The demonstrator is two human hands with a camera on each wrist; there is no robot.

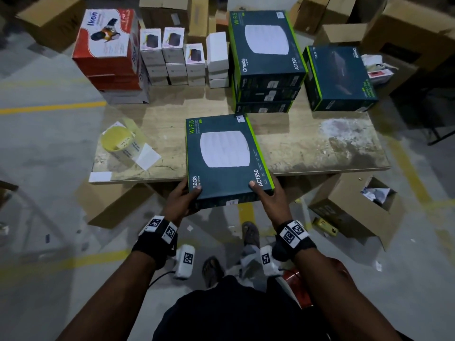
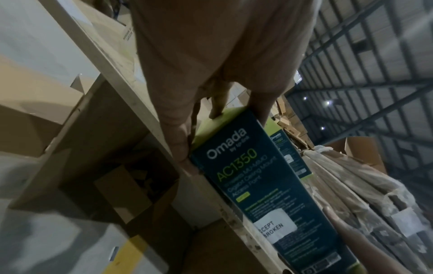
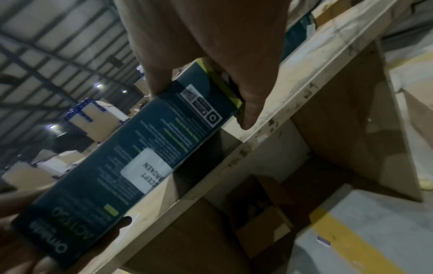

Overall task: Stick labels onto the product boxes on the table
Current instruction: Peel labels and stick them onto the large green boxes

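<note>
While gripping the Omada box (image 1: 226, 156) at its two near corners, can peel or press nothing yet. Left hand (image 1: 183, 198) wrapped round the left corner, thumb on the top face, fingers (image 2: 178, 140) along the green side and beneath. Right hand (image 1: 268, 195) clamped the same way on the right corner. Near end of the box jutting past the front edge of the bench (image 1: 320, 148), the far part over the wood; cannot tell whether resting there or lifted a little.

On the near side face, seen from both wrist views, a white seal sticker (image 2: 275, 226) with printed words. At the far right corner of the top face, a small white tag (image 1: 240, 118). Cannot tell whether either is the label this job calls for, so best counted as a box in hand, either just labelled or about to be.

Further left on the bench, the yellow label roll (image 1: 118, 141), with loose white slips (image 1: 147, 156) beside it, well apart from both hands.

At the back, a stack of matching Omada boxes (image 1: 266, 57), with small white stickers showing on the side faces; just right of it a single teal box (image 1: 339, 77); to the left, small white boxes (image 1: 172, 57) in columns and a pile of red boxes (image 1: 108, 45). No fresh labels to be made out on those tops, so probably most of the work still to come.
</note>
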